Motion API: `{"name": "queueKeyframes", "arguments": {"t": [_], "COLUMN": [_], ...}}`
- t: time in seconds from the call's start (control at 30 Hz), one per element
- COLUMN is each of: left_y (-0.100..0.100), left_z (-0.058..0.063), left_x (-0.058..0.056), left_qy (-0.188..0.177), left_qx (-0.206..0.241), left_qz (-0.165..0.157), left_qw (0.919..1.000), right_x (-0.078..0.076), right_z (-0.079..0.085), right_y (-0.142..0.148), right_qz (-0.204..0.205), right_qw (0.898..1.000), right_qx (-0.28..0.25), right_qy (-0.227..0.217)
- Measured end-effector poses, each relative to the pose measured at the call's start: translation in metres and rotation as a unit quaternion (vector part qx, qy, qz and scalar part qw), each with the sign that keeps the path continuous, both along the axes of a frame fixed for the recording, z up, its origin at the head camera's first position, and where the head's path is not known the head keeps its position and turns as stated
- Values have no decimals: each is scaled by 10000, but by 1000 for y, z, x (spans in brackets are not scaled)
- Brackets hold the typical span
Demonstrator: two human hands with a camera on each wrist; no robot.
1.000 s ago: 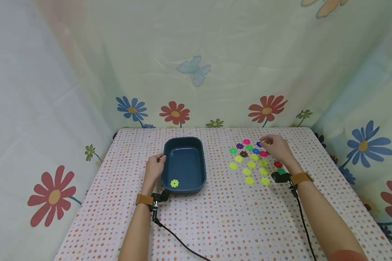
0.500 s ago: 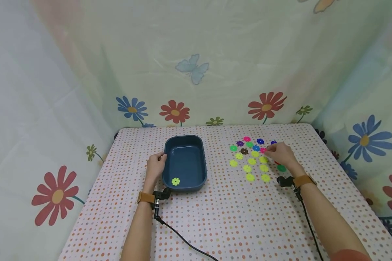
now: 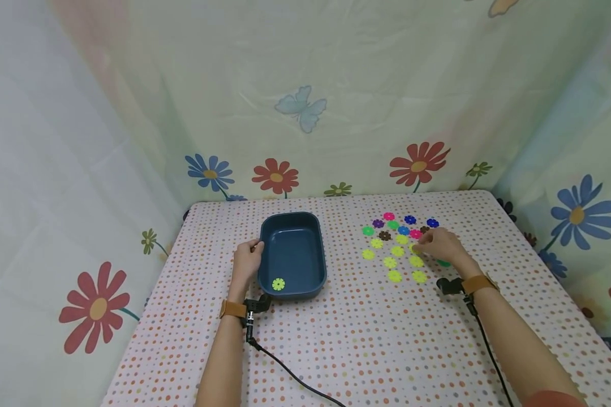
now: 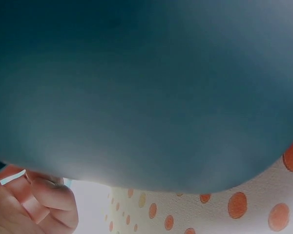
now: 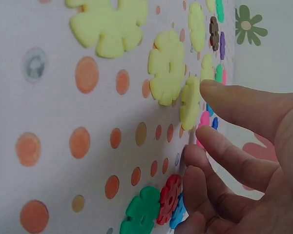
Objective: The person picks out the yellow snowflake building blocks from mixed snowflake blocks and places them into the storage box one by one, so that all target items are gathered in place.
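Note:
My left hand (image 3: 247, 264) grips the left rim of a deep dark-blue plastic tray (image 3: 293, 251), its fingers curled at the edge. One yellow-green flower-shaped disc (image 3: 275, 284) lies inside, at the tray's near left corner. My right hand (image 3: 444, 247) is over the right edge of a spread of similar discs. In the right wrist view, thumb and index finger (image 5: 234, 151) are apart at the edge of a yellow disc (image 5: 188, 109); whether both touch it is unclear. Its other fingers are bent. The tray's wall (image 4: 146, 112) fills most of the left wrist view.
Several flower discs in yellow, green, pink, blue, purple and brown lie on the dotted tablecloth (image 3: 346, 339). Red (image 5: 168, 200) and green (image 5: 141, 212) discs lie below the right hand. A black cable (image 3: 305, 384) trails from the left wrist camera.
My right hand has moved from a dark blue disc at the back, past the pink one, nearer to the yellow discs. The left hand keeps its hold on the tray.

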State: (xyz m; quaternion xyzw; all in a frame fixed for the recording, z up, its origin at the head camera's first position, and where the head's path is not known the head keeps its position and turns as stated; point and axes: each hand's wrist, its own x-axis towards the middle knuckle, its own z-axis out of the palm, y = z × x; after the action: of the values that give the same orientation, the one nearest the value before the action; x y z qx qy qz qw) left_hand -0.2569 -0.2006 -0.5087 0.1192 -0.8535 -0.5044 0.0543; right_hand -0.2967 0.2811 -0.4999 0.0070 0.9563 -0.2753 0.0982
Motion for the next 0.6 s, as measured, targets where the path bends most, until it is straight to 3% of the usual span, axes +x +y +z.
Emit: {"name": "queueKeyframes", "arguments": {"t": [0.6], "left_y": [2], "left_z": [2], "left_x": [2], "left_qy": [51], "left_qx": [96], "left_qz": [43], "left_qw": [9999], "right_x": [-1], "right_z": [-8], "right_y": [-1], "right_qz": [23], "right_qw": [9999], "right_qx": [-85], "right_qy": [140]}}
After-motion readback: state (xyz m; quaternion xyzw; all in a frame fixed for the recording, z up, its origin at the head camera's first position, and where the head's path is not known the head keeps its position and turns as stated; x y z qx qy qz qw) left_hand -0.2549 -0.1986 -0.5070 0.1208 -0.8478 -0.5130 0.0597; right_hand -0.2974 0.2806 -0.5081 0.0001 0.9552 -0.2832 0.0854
